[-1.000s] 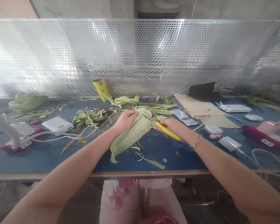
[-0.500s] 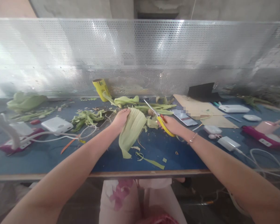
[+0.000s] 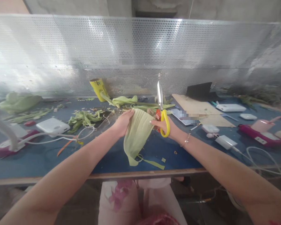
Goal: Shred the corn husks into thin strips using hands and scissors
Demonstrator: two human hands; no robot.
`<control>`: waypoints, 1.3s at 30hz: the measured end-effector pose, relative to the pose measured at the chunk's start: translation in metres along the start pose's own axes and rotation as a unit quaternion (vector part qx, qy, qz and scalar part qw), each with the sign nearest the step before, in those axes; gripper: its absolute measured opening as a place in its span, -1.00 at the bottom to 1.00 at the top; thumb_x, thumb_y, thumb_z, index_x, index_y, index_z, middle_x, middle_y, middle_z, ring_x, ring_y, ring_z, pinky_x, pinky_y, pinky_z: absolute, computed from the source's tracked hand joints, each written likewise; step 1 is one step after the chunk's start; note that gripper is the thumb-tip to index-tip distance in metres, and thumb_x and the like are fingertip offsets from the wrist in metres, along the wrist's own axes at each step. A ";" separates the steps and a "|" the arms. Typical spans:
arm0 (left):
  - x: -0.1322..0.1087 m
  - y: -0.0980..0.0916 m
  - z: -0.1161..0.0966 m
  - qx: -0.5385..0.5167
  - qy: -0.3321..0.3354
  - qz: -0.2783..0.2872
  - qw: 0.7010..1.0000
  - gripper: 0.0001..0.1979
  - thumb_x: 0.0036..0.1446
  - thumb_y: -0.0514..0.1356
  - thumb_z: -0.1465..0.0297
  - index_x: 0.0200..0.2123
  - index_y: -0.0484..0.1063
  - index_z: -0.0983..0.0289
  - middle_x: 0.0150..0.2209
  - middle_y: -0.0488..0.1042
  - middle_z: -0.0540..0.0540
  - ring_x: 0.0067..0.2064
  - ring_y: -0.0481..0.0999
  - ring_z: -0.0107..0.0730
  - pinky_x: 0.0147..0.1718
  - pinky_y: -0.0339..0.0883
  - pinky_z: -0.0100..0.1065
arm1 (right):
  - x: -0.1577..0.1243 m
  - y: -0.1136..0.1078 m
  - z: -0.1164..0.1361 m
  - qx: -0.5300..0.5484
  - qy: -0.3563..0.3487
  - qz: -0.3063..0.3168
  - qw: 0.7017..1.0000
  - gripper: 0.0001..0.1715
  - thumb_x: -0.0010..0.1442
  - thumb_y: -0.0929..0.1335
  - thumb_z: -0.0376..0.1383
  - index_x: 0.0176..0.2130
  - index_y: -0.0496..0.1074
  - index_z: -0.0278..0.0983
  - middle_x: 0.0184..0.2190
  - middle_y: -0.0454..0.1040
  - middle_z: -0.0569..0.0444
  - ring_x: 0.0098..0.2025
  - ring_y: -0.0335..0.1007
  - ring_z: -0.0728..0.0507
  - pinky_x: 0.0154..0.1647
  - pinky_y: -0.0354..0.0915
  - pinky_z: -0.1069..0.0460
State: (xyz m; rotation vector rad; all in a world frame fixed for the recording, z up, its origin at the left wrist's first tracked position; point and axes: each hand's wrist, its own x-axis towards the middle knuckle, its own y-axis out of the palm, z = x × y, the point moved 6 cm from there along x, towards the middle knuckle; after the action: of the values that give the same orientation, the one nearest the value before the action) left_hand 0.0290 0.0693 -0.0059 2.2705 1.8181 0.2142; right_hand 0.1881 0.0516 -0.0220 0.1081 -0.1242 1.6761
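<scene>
My left hand [image 3: 125, 121] is closed on the upper left edge of a broad pale green corn husk [image 3: 138, 132], which hangs down toward the table's front edge. In my right hand [image 3: 165, 125] is a pair of scissors [image 3: 164, 120] with yellow and red handles, their blades together and pointing up. The right thumb and fingertips also touch the husk's upper right edge. Beneath the husk lie a thin green strip [image 3: 153, 163] and a small green square [image 3: 163, 160]. Behind the hands, more husks [image 3: 125, 100] lie on the blue table [image 3: 184, 161].
A yellow tube [image 3: 98, 89] leans near the perforated metal screen [image 3: 84, 53]. Green scraps [image 3: 85, 119] and a white box-shaped device [image 3: 53, 126] are at left. On the right are a phone [image 3: 184, 117], brown cardboard [image 3: 189, 104], a white charger [image 3: 226, 142] and a magenta power strip [image 3: 259, 136].
The scissors have swung from pointing left to upright. My right hand has moved left to the husk's edge, and the husk is now spread between both hands.
</scene>
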 end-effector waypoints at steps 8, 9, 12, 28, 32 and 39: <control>0.006 -0.028 -0.024 0.294 0.170 -0.139 0.930 -0.83 0.06 0.10 0.35 -0.53 0.22 0.24 -0.63 0.16 -0.09 -0.58 0.16 -0.51 -0.56 0.03 -0.44 | 0.005 -0.019 0.002 0.024 -0.005 -0.064 0.998 -0.40 -0.32 0.48 -0.18 -0.47 0.00 -0.19 -0.57 0.11 0.30 -0.59 0.18 0.07 -0.61 0.24 0.09; 0.005 -0.028 -0.028 0.333 0.196 -0.144 0.911 -0.84 0.06 0.10 0.35 -0.53 0.23 0.24 -0.64 0.15 -0.08 -0.57 0.14 -0.51 -0.56 0.01 -0.43 | 0.006 -0.020 0.001 0.015 -0.001 -0.065 0.998 -0.40 -0.32 0.48 -0.18 -0.47 0.00 -0.19 -0.56 0.12 0.30 -0.59 0.19 0.06 -0.60 0.26 0.08; 0.003 -0.028 -0.034 0.369 0.227 -0.144 0.890 -0.83 0.07 0.08 0.33 -0.52 0.26 0.25 -0.63 0.17 -0.07 -0.56 0.14 -0.50 -0.55 0.00 -0.42 | 0.006 -0.020 0.000 -0.018 0.008 -0.069 0.997 -0.40 -0.34 0.49 -0.19 -0.48 0.01 -0.19 -0.56 0.12 0.29 -0.58 0.20 0.05 -0.58 0.29 0.06; 0.013 -0.046 -0.050 0.347 0.241 -0.147 0.894 -0.80 0.05 0.13 0.27 -0.48 0.35 0.29 -0.67 0.18 -0.08 -0.63 0.12 -0.56 -0.63 -0.04 -0.46 | 0.007 -0.016 -0.001 -0.003 0.013 -0.053 0.999 -0.49 -0.31 0.48 -0.32 -0.54 0.06 -0.20 -0.67 0.22 0.30 -0.58 0.35 -0.04 -0.53 0.30 0.04; 0.019 -0.046 -0.035 0.211 0.177 -0.100 0.956 -0.78 0.01 0.19 0.25 -0.48 0.34 0.29 -0.64 0.23 -0.07 -0.62 0.18 -0.57 -0.61 0.06 -0.48 | 0.008 -0.017 -0.004 0.035 0.014 -0.059 0.998 -0.47 -0.33 0.49 -0.35 -0.53 0.07 -0.19 -0.66 0.20 0.32 -0.57 0.37 -0.05 -0.50 0.33 0.01; 0.007 -0.012 -0.002 -0.008 -0.075 0.081 0.994 -0.63 0.07 0.12 0.15 -0.25 0.39 0.38 -0.21 0.48 0.27 -0.26 0.50 -0.27 -0.28 0.38 -0.27 | 0.005 -0.020 0.001 0.160 -0.012 -0.078 0.984 -0.41 -0.36 0.54 -0.30 -0.50 0.08 -0.22 -0.62 0.21 0.34 -0.53 0.36 0.02 -0.37 0.36 0.03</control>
State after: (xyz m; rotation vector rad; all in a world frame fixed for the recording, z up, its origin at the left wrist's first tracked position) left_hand 0.0184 0.0790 -0.0071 2.3549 1.5560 0.0817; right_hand 0.2071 0.0587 -0.0196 0.3716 0.1335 1.5268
